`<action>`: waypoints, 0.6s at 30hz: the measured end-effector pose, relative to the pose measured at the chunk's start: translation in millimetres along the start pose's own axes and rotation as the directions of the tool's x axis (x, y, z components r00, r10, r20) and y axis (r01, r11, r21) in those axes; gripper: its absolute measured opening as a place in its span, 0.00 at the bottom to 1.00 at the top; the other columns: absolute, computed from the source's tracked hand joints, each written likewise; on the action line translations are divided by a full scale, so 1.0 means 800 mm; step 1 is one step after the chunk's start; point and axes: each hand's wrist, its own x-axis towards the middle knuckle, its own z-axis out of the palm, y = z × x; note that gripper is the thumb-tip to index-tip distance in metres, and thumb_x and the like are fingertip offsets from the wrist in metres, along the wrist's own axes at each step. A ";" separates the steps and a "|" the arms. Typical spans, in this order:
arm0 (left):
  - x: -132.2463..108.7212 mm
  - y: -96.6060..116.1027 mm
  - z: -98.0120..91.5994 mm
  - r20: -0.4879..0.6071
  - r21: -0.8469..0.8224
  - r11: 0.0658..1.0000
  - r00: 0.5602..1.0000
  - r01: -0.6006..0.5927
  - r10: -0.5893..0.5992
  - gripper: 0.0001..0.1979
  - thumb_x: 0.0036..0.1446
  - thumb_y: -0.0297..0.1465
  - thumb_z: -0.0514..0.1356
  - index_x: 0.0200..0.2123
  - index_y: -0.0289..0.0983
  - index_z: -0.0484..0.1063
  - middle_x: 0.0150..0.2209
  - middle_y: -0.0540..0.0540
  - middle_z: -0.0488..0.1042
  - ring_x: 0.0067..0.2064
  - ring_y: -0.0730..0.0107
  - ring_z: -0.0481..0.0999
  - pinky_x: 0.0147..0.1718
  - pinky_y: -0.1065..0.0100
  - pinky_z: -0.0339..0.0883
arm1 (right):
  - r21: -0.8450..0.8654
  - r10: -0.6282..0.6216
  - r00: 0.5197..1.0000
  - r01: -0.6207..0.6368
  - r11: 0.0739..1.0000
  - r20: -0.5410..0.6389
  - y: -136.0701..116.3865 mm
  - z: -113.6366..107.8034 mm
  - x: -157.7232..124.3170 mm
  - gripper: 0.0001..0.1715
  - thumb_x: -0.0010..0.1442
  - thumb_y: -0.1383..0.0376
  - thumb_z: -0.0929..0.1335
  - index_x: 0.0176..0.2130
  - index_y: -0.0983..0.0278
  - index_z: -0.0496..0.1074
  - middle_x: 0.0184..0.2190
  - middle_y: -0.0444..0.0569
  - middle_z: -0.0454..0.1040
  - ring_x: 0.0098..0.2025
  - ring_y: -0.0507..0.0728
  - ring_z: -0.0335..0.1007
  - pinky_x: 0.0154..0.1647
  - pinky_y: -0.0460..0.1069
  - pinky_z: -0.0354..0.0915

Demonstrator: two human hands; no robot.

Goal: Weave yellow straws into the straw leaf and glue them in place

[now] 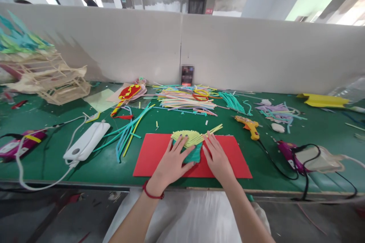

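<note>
A red sheet of card (154, 155) lies near the table's front edge. On it is a shape built from rows of thin strips, with a yellow upper part (182, 135) and a teal lower part (194, 155). Spread fingers of my left hand (173, 159) rest flat over the left side of the shape. My right hand (218, 155) lies on its right side, fingers stretched out at the loose yellow strip ends (218, 128). Part of the shape is hidden beneath my hands.
Many coloured strips (182, 102) are piled at the back, below a propped phone (187, 75). An orange glue gun (251, 127) lies to the right, a white power strip (87, 141) to the left. A stick-frame model (61, 79) stands far left; cables cross both sides.
</note>
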 end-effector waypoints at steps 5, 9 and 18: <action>0.001 -0.001 0.002 -0.001 0.002 1.000 1.000 -0.017 0.017 0.26 0.64 0.44 0.52 0.63 0.45 0.58 0.68 0.41 0.51 0.69 0.55 0.48 0.62 0.46 0.49 | -0.011 -0.075 0.997 0.076 0.997 0.028 -0.004 -0.006 -0.015 0.23 0.68 0.61 0.58 0.57 0.60 0.70 0.62 0.53 0.64 0.66 0.60 0.55 0.63 0.60 0.58; 0.002 -0.002 0.004 -0.006 -0.007 1.000 1.000 -0.013 0.013 0.26 0.64 0.44 0.53 0.63 0.45 0.58 0.68 0.40 0.51 0.69 0.54 0.48 0.62 0.46 0.50 | -0.030 -0.085 0.996 0.085 0.996 0.000 -0.003 -0.004 -0.014 0.21 0.67 0.62 0.60 0.54 0.58 0.73 0.60 0.53 0.67 0.64 0.61 0.59 0.61 0.61 0.60; 0.002 -0.004 0.006 -0.016 -0.004 1.000 1.000 -0.016 0.016 0.26 0.63 0.43 0.54 0.63 0.46 0.59 0.68 0.42 0.51 0.69 0.54 0.48 0.62 0.47 0.50 | -0.099 -0.097 0.995 0.100 0.990 0.036 -0.006 -0.007 -0.012 0.21 0.67 0.61 0.59 0.55 0.58 0.72 0.61 0.51 0.65 0.63 0.61 0.59 0.60 0.60 0.62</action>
